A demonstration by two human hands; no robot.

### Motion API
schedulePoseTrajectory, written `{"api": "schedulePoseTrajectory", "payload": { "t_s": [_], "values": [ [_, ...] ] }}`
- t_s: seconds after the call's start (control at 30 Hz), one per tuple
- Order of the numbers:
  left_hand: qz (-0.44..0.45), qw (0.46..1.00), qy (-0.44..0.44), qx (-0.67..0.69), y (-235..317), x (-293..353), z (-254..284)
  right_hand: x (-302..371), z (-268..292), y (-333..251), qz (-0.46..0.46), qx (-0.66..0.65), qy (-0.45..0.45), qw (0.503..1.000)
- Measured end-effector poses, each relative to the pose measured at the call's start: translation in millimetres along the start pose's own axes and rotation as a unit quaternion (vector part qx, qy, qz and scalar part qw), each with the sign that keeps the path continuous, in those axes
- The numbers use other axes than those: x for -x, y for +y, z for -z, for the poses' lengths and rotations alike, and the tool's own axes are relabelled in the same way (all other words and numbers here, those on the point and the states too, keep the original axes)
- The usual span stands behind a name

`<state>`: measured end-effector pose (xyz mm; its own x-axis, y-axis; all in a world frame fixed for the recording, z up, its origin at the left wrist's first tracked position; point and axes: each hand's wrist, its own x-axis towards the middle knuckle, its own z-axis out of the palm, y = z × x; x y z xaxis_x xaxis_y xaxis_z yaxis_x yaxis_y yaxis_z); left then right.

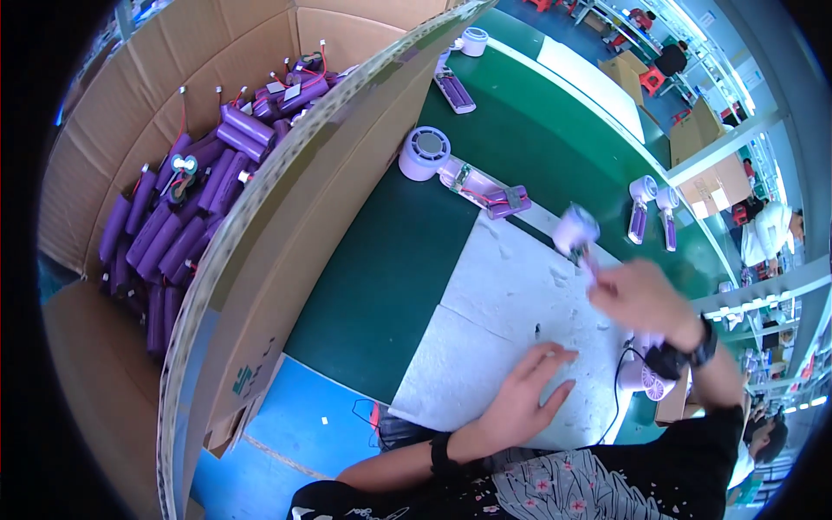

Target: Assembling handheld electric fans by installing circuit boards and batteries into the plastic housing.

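Over the flat white rectangular sheet (494,299), my right hand (641,299) grips a lilac round-headed plastic fan (575,230), my left hand (520,399) spread, empty: handling step, I judge, next move wanting steadiness.

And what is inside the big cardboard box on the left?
The cardboard box holds a jumbled heap of purple battery packs, several with red wires and white connectors. The upper packs and near wall hide whatever lies deeper.
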<state>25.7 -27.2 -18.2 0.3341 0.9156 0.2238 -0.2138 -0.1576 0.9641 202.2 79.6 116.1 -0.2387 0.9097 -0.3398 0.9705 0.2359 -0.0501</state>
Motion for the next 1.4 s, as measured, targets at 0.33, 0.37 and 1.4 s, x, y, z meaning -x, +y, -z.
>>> {"api": "schedulePoseTrajectory", "payload": {
  "t_s": [0.33,0.37,1.4],
  "values": [
    [-0.049,0.995,0.025,-0.085,-12.2,3.0,-11.2,96.8,-79.1,-48.2,0.096,0.056,-0.128,0.986],
    [-0.042,0.994,-0.003,-0.102,-16.1,3.4,-15.0,94.1,-72.3,-44.8,0.104,0.064,-0.127,0.984],
    [-0.047,0.994,0.007,-0.097,-29.5,-8.0,-38.2,-40.7,164.6,-225.5,0.465,-0.138,0.195,0.852]
  ]
}}
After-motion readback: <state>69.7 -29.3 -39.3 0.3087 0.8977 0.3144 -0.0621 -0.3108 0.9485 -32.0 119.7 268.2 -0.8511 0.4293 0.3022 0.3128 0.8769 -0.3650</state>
